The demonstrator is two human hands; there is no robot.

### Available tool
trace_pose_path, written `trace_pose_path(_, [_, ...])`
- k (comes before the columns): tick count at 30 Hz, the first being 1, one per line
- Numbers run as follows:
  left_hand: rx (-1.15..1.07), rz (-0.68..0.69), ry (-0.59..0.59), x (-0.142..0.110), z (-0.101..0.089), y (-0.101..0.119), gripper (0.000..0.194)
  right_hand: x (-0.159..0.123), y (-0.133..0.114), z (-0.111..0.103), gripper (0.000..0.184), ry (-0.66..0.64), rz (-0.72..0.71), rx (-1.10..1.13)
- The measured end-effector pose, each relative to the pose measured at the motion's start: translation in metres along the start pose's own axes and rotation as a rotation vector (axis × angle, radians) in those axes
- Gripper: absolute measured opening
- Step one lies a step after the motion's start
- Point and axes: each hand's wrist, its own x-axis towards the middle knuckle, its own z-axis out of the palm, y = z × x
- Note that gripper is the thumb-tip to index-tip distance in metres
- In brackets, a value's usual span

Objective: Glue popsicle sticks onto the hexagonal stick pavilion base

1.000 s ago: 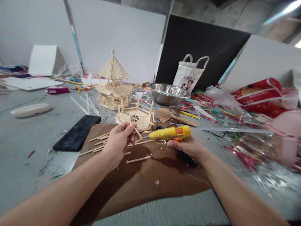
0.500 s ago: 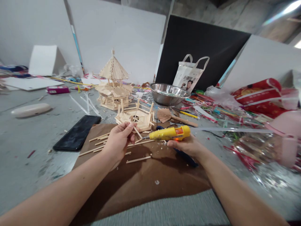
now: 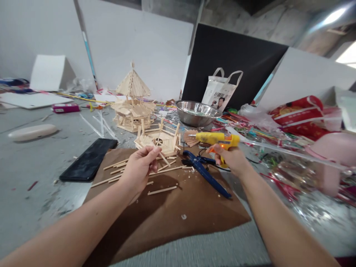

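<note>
Between thumb and fingers, my left hand [image 3: 143, 163] pinches a thin wooden stick [image 3: 165, 159], its free end pointing down and right. My right hand [image 3: 229, 157] is wrapped round the handle of a yellow hot glue gun [image 3: 213, 138], whose nozzle points left and whose small light glows orange. A long clear glue stick [image 3: 272, 147] runs out of its back. Just beyond my left hand stands a low ring-shaped wooden stick frame [image 3: 169, 148] with upright posts. Blue-handled pliers [image 3: 207, 174] lie below the glue gun. Several loose sticks [image 3: 162, 190] rest on the brown sheet [image 3: 155, 230].
Behind the frame stands a tiered stick pavilion [image 3: 132, 89]. A black phone [image 3: 88, 159] lies at left, beside a white oblong case [image 3: 32, 132]. A steel bowl [image 3: 198, 115] and a white bag [image 3: 219, 91] stand at the back. Plastic scraps and a pink object [image 3: 329, 155] crowd the right.
My right hand has lifted the glue gun up and to the right, away from the stick's end. The pliers are now more fully in sight. My left hand stays nearly in place with the stick.
</note>
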Motion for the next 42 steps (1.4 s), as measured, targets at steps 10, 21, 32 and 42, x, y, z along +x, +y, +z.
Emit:
trace_pose_path(10, [0.106,-0.099,-0.018,-0.003,0.002,-0.007,0.024,0.067,0.030,-0.022,0.020,0.139,0.388,-0.039])
trace_pose_path(21, [0.077,-0.159,-0.017,-0.002,0.004,-0.010,0.024,0.105,0.049,-0.007,0.033,0.339,0.411,-0.574])
trace_pose_path(32, [0.478,0.031,0.004,-0.005,0.005,-0.016,0.028,-0.003,-0.038,0.066,0.021,-0.280,-0.240,-0.477])
trace_pose_path(42, [0.746,0.066,-0.062,-0.001,0.001,-0.011,0.029,-0.021,-0.025,0.091,0.020,-0.414,0.023,-0.274])
